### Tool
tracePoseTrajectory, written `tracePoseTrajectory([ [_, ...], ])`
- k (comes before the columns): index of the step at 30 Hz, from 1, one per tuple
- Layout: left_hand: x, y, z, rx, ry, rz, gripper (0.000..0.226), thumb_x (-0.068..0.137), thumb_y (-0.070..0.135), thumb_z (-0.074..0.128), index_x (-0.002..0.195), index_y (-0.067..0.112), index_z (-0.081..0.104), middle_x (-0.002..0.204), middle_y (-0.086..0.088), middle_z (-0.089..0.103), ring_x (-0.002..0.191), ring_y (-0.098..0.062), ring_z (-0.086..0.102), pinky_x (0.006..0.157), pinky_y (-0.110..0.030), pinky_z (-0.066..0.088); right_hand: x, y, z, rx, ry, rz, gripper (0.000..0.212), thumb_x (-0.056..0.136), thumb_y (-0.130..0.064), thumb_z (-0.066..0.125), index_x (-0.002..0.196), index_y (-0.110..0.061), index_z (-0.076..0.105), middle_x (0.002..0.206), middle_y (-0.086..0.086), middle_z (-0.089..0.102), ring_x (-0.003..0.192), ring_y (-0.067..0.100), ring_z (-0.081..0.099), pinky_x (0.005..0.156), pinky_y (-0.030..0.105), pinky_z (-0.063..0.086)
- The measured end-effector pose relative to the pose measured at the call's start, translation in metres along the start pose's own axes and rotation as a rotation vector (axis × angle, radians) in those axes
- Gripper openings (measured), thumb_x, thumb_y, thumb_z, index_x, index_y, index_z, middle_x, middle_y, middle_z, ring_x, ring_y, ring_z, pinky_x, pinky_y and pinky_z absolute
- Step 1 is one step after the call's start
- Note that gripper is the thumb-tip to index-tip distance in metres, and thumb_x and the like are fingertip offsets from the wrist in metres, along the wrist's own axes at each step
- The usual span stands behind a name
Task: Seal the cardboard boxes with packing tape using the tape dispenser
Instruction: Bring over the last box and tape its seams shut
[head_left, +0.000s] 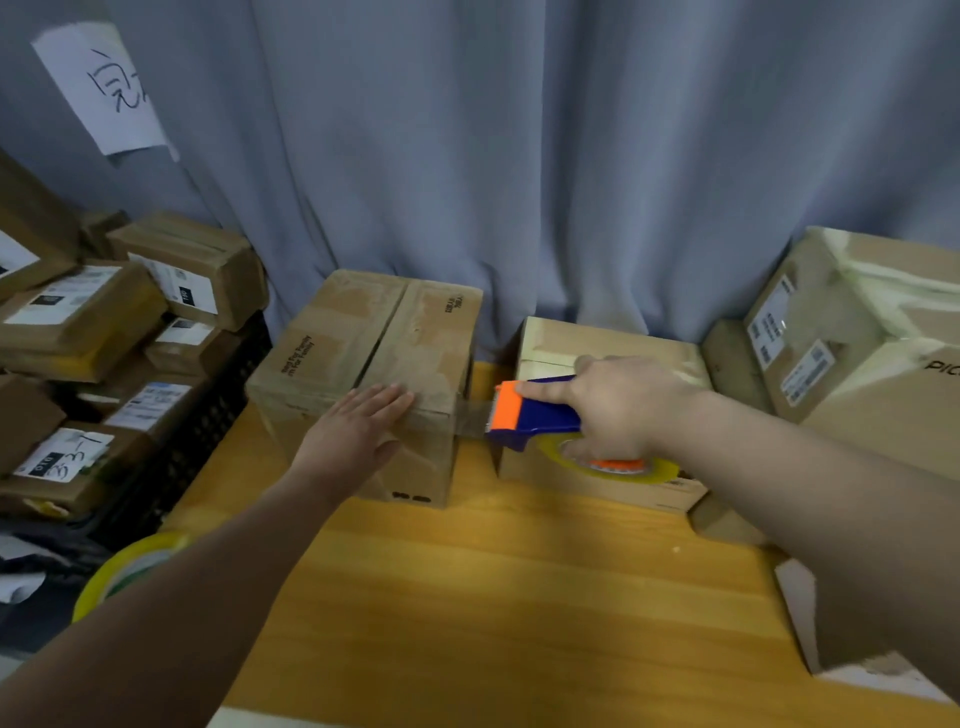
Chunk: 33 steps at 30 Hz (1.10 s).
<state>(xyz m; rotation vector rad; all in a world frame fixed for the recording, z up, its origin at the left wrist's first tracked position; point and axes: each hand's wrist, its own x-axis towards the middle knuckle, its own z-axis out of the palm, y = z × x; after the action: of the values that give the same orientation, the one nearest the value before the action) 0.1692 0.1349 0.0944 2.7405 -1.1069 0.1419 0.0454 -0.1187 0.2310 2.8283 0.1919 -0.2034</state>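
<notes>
A brown cardboard box (395, 332) stands on the wooden table, its top flaps closed along a middle seam. My left hand (358, 431) lies flat on the box's near top edge, fingers spread. My right hand (618, 405) grips a blue and orange tape dispenser (530, 413) with a yellowish tape roll (613, 465), just right of that box. A clear strip of tape (470, 418) stretches from the dispenser's orange mouth to the box's right side. Behind the dispenser sits a second, taped box (608, 345).
A black crate (208, 415) at the left holds several labelled parcels (78, 312). Larger boxes (852, 332) stand at the right. A spare tape roll (130, 566) lies by the table's left edge (467, 597). A grey curtain (519, 156) hangs behind.
</notes>
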Motion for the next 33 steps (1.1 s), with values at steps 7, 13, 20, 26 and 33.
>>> tracePoseTrajectory([
  [7, 0.001, 0.019, -0.007, 0.150, -0.102, -0.084, 0.072, 0.095, 0.047, 0.047, 0.152, 0.032, 0.006, 0.159, -0.002, 0.014, 0.146, -0.020, 0.010, 0.119, -0.037, 0.008, -0.022, 0.021, 0.022, -0.071, 0.007, 0.030, 0.070, 0.090, -0.054, 0.048, 0.147, -0.052, 0.007, 0.118, 0.004, 0.049, 0.100, 0.026, 0.056, 0.054, 0.028, 0.028],
  [13, 0.007, 0.048, -0.012, 0.415, -0.245, -0.143, 0.086, 0.084, 0.074, 0.035, 0.143, 0.046, -0.021, 0.155, -0.025, 0.005, 0.144, -0.039, 0.009, 0.114, -0.055, 0.010, -0.020, 0.020, 0.034, -0.049, 0.017, 0.033, 0.071, 0.090, -0.048, 0.050, 0.149, -0.049, 0.012, 0.119, 0.005, 0.049, 0.100, 0.027, 0.056, 0.065, 0.031, 0.035],
  [20, 0.018, 0.077, -0.010, 0.169, -0.155, -0.106, 0.067, 0.100, 0.036, 0.040, 0.152, 0.011, 0.005, 0.160, -0.005, 0.003, 0.147, -0.017, 0.005, 0.117, -0.029, 0.009, -0.025, 0.022, 0.043, -0.046, 0.059, 0.009, 0.070, 0.092, -0.048, 0.047, 0.150, -0.047, 0.007, 0.121, 0.007, 0.048, 0.100, 0.027, 0.056, 0.065, 0.030, 0.035],
  [26, 0.020, 0.075, 0.003, 0.084, -0.025, -0.117, 0.057, 0.101, 0.030, 0.041, 0.149, 0.005, 0.025, 0.156, -0.012, 0.024, 0.145, -0.023, 0.021, 0.117, -0.034, 0.015, -0.045, 0.028, 0.065, 0.028, 0.125, -0.023, 0.069, 0.095, -0.055, 0.040, 0.148, -0.049, -0.003, 0.120, 0.009, 0.045, 0.103, 0.026, 0.052, 0.069, 0.031, 0.036],
  [33, 0.021, 0.071, 0.006, 0.135, 0.034, -0.090, 0.053, 0.102, 0.030, 0.039, 0.149, 0.011, 0.025, 0.156, -0.004, 0.024, 0.144, -0.016, 0.022, 0.114, -0.029, 0.021, -0.049, 0.039, 0.063, -0.042, 0.031, -0.004, 0.069, 0.094, -0.050, 0.044, 0.149, -0.048, 0.001, 0.124, 0.009, 0.045, 0.107, 0.027, 0.052, 0.069, 0.031, 0.035],
])
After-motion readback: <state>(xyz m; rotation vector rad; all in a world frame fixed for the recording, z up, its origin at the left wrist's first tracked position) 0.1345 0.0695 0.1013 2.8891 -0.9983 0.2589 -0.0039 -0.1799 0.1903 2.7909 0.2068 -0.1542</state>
